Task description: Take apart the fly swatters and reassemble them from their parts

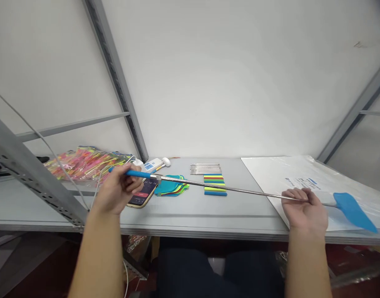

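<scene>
A fly swatter [354, 212] with a blue head, a long thin metal rod and a blue handle stretches across my view, raised above the shelf. My left hand [111, 190] is closed around the blue handle. Near the head, my right hand [306, 211] curls its fingers over the metal rod, palm up. Below the rod lies a stack of loose swatter heads [171, 186], teal on top with other colours at the edges. Coloured handles [215, 193] lie in a column, and several short metal rods [205, 169] sit side by side behind them.
A lit phone [141, 195] lies beside my left hand, near a white power strip [152, 165]. Plastic-wrapped colourful items [87, 165] are piled at left behind a metal post [37, 174]. A white plastic sheet [276, 178] covers the right side; a wall stands behind.
</scene>
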A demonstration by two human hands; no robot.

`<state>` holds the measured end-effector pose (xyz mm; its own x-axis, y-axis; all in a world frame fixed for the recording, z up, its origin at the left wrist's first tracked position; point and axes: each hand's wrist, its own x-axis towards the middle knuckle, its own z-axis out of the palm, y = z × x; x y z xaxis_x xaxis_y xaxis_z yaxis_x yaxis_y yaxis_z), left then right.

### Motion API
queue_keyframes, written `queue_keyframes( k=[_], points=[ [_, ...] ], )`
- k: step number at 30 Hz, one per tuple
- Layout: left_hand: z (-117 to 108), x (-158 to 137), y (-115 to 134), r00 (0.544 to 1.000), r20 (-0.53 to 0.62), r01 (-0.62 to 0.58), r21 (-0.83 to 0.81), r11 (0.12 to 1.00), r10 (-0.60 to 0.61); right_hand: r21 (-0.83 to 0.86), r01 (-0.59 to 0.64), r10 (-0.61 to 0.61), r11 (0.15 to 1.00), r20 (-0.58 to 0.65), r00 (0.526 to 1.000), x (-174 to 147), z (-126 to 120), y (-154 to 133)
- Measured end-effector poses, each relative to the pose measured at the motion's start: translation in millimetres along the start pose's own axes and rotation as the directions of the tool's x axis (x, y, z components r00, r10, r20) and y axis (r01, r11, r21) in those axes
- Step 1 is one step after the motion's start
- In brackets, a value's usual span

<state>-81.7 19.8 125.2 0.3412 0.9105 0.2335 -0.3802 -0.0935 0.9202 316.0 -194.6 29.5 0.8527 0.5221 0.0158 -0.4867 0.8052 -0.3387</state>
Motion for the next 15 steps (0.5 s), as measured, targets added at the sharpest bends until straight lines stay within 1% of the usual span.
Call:
queue_keyframes(
  k=[1,2,3,4,5,8,11,13,15],
  points=[
    [14,1,-5,0.997,-0.052,-0.066,-0.045,0.997,0.064,0.007,0.006,-0.006,1.000,-0.002,1.000,1,-3,0],
    [27,-2,-13,0.981,-0.135,-0.151,-0.079,0.985,0.139,0.011,0.008,-0.008,1.000,0.004,1.000,0,-5,0],
    [37,-8,-22,0.930,-0.300,-0.260,-0.132,0.956,0.212,0.016,0.012,-0.012,1.000,0.013,1.000,0,-6,1],
    [44,-16,-32,0.867,-0.424,-0.359,-0.166,0.919,0.262,0.020,0.016,-0.017,1.000,0.024,1.000,-2,-6,3],
    [47,-26,-42,0.835,-0.483,-0.390,-0.183,0.902,0.263,0.022,0.021,-0.022,1.000,0.035,0.999,-3,-5,4],
    [46,-49,-63,0.779,-0.577,-0.397,-0.151,0.905,0.246,0.032,0.045,-0.046,0.998,0.050,0.998,-8,0,8],
    [45,-56,-71,0.729,-0.621,-0.430,-0.088,0.899,0.288,0.029,0.065,-0.067,0.997,0.069,0.995,-14,10,16],
    [54,-55,-73,0.711,-0.632,-0.451,-0.076,0.889,0.306,-0.002,0.046,-0.046,0.999,0.087,0.995,-22,21,29],
    [72,-53,-78,0.716,-0.642,-0.443,-0.116,0.889,0.273,-0.047,0.019,-0.015,0.999,0.094,0.995,-34,35,47]
  ],
)
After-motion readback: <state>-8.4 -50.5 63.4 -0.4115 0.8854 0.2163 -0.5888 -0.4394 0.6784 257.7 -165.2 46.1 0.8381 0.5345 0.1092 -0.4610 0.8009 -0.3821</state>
